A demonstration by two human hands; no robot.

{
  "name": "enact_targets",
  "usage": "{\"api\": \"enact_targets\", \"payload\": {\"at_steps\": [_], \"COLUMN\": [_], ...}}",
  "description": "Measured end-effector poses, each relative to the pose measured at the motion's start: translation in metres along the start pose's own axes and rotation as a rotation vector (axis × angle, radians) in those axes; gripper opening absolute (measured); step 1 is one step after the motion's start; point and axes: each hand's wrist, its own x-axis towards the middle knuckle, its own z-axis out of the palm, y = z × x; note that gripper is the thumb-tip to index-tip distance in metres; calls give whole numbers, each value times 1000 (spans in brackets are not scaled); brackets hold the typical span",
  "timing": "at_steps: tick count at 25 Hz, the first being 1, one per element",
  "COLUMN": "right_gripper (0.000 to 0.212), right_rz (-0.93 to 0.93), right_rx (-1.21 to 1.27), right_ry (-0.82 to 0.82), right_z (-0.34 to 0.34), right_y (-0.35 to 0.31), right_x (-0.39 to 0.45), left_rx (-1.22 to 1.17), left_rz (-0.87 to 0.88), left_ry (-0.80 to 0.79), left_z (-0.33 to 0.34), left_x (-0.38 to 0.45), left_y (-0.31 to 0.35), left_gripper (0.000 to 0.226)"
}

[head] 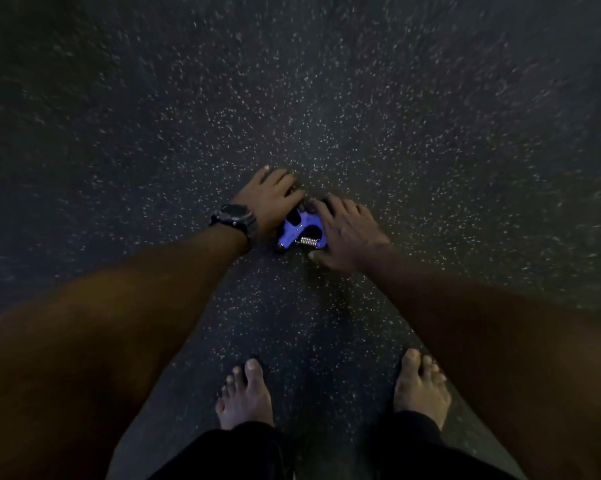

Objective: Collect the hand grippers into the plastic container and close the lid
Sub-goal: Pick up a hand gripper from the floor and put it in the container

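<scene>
crouching, you have the blue gripper (302, 230) on the floor (327, 98) between both hands; right fingers (321, 211) curl over its top, left hand (269, 199) flanks it, neither visibly closed around it.

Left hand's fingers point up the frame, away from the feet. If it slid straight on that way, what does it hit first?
Nothing, it seems: past the left hand lies only bare speckled floor. The blue hand gripper sits beside it.

The hand gripper (301, 230) lies on the floor (430, 116) between both hands. The left hand (269, 199) is left of it, the right hand (344, 233) right. Two bare feet (245, 396) stand nearer the person.
</scene>
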Motion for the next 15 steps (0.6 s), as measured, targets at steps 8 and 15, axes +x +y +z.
{"api": "enact_targets", "payload": {"at_steps": [8,15], "right_gripper": [80,65], "right_rz": [399,371], "right_rx": [1168,1377], "right_ry": [268,541], "right_z": [-186,-476], "right_y": [-35,-69], "right_x": [-102,-298], "left_rx": [-646,-1043], "left_rz": [-480,-488], "left_ry": [36,399], "left_z": [-166,-504], "left_x": [-122,-282], "left_y": [38,132], "left_gripper": [46,18]}}
